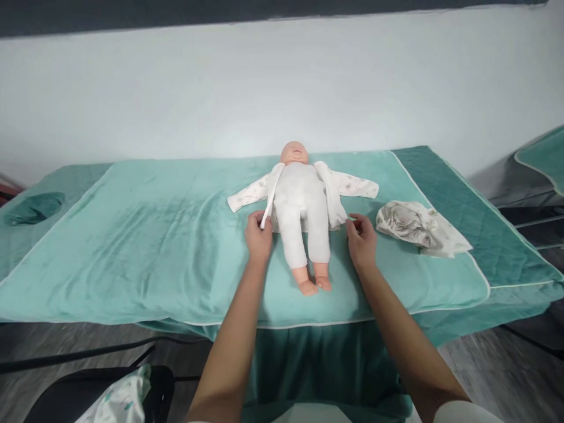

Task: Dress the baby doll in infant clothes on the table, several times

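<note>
A baby doll [304,205] in a white bodysuit lies on its back on the teal towel [154,235], head away from me. An open white printed jacket [352,187] is spread under it, sleeves out to both sides. My left hand [258,237] pinches the jacket's left front edge beside the doll's hip. My right hand [361,238] has its fingers closed on the jacket's right front edge by the other hip.
A crumpled grey-patterned cloth [416,226] lies on the towel to the right of the doll. The bed [506,247] has a darker teal quilted cover. A face hole [33,207] is at the far left. A black chair with a printed cloth [121,399] stands at lower left.
</note>
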Tool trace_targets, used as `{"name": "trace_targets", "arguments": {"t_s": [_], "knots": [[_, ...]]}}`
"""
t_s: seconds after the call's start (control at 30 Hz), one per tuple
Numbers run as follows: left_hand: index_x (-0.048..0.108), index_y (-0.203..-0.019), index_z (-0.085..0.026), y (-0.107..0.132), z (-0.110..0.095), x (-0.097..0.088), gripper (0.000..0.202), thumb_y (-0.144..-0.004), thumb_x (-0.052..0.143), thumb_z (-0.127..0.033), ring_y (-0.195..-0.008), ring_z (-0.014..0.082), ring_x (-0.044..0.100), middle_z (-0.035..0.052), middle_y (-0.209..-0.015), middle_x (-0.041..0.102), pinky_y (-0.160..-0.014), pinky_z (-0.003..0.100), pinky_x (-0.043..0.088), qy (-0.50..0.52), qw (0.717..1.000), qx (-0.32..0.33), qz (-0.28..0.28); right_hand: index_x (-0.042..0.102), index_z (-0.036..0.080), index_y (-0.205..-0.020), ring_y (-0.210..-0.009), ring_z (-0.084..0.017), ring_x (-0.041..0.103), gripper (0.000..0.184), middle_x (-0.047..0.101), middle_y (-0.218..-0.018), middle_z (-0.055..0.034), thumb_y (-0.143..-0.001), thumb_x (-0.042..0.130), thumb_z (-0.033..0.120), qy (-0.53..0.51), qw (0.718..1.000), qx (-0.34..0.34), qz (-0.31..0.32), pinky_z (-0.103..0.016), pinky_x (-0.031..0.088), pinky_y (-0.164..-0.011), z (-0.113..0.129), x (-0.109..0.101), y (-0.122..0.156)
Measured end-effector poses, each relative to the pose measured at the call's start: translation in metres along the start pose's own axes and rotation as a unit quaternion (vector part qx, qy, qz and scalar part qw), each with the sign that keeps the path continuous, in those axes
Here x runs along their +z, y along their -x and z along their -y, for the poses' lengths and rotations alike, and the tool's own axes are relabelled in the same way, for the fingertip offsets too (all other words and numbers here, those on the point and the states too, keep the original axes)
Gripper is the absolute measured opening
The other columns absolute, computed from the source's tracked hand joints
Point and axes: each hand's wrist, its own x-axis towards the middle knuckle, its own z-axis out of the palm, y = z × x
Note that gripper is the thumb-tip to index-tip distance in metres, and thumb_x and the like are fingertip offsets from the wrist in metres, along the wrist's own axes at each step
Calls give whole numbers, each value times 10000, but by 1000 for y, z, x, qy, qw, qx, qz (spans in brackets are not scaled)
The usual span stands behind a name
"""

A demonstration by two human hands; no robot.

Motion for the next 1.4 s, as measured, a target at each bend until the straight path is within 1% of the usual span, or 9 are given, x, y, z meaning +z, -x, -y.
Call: {"name": "trace_targets", "arguments": {"t_s": [0.2, 0.37, 0.5, 0.63, 0.77, 0.93, 1.1, 1.17, 1.4], "knots": [[627, -1024, -217, 2, 0, 0, 198, -835, 588, -263, -808, 182, 631, 3, -878, 676, -782, 315, 490, -16, 1000, 14, 16, 566, 101, -1335, -1264, -343, 540, 579, 613, -1345, -240, -849, 641, 406, 221, 962, -152, 48, -523, 423, -1085, -7, 17, -10], [650, -948, -215, 2, 0, 0, 138, -841, 584, -269, -799, 178, 621, -2, -852, 678, -780, 309, 482, -24, 999, 23, 22, 697, 154, -1169, -963, -270, 641, 375, 747, -1048, -126, -908, 492, 328, 223, 963, -113, 103, -430, 472, -946, -3, 18, -14], [655, -940, -209, 2, 1, 0, 134, -845, 581, -266, -771, 179, 609, -1, -829, 670, -755, 311, 474, -22, 999, 22, 28, 717, 159, -1087, -699, -184, 541, 387, 657, -758, -18, -935, 479, 424, 114, 993, -21, 16, -315, 454, -708, -1, 8, -8], [642, -964, -215, 2, 2, 1, 134, -848, 582, -247, -802, 189, 609, 13, -869, 666, -776, 330, 489, -28, 999, 39, 22, 670, 160, -1142, -739, -169, 558, 395, 668, -858, -19, -905, 572, 460, 19, 1000, -2, -22, -305, 476, -727, -5, 4, -3], [613, -1037, -222, 2, 0, 1, 208, -829, 615, -222, -944, 214, 606, 54, -1010, 644, -859, 357, 507, -44, 995, 93, 1, 616, 172, -1241, -1086, -242, 632, 387, 692, -1204, -131, -945, 532, 407, 83, 992, -98, 2, -416, 487, -993, -7, -16, -9], [595, -1129, -194, 8, -8, -1, 276, -853, 601, -211, -1198, 281, 551, 138, -1187, 616, -1074, 466, 447, -73, 982, 175, -16, 544, 137, -1392, -1353, -390, 466, 510, 546, -1480, -218, -917, 564, 320, 465, 872, -153, 15, -571, 370, -1093, 2, -81, -17], [630, -1116, -195, 20, -15, -6, 237, -905, 524, -172, -1219, 272, 572, 142, -1225, 639, -1102, 476, 437, -68, 973, 218, 46, 678, 118, -1159, -1111, -383, 620, 333, 683, -1234, -236, -956, 479, 292, 613, 776, -83, 122, -493, 453, -887, 11, -131, -26], [632, -1112, -204, 26, -17, -9, 249, -910, 496, -149, -1198, 251, 594, 128, -1210, 649, -1067, 448, 475, -44, 972, 217, 79, 695, 134, -1093, -990, -337, 652, 297, 725, -1099, -205, -941, 483, 274, 587, 788, -74, 172, -438, 454, -820, 19, -133, -32], [633, -1096, -218, 40, -41, -22, 193, -940, 520, -222, -1108, 206, 638, 89, -1143, 676, -957, 373, 538, 68, 981, 147, 111, 661, 211, -803, -627, -174, 544, 156, 632, -684, -5, -818, 603, 355, 160, 954, 7, 253, -294, 408, -580, 109, -80, -32]]}}
